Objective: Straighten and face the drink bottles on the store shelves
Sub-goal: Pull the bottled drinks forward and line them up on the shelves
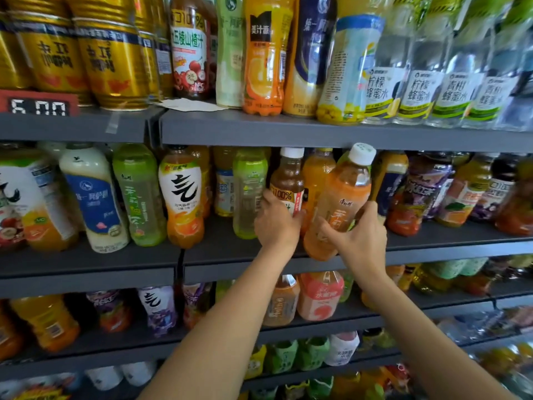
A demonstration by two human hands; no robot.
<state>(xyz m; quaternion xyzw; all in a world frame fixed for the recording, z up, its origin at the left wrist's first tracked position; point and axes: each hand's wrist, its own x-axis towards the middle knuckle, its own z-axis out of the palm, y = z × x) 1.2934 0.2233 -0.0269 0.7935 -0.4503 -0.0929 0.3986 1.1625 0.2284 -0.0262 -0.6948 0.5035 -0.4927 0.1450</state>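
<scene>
- Right hand grips the orange bottle, tilted at frame centre over the shelf edge; a slip would drop it.
- Left hand holds the brown bottle; crowding may topple neighbours.

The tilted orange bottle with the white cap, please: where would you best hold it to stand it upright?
Probably around the lower body of the orange bottle, from the open front of the shelf, much as the right hand grips it now. It leans right, its cap close under the upper shelf, so coming from above is blocked.
</scene>
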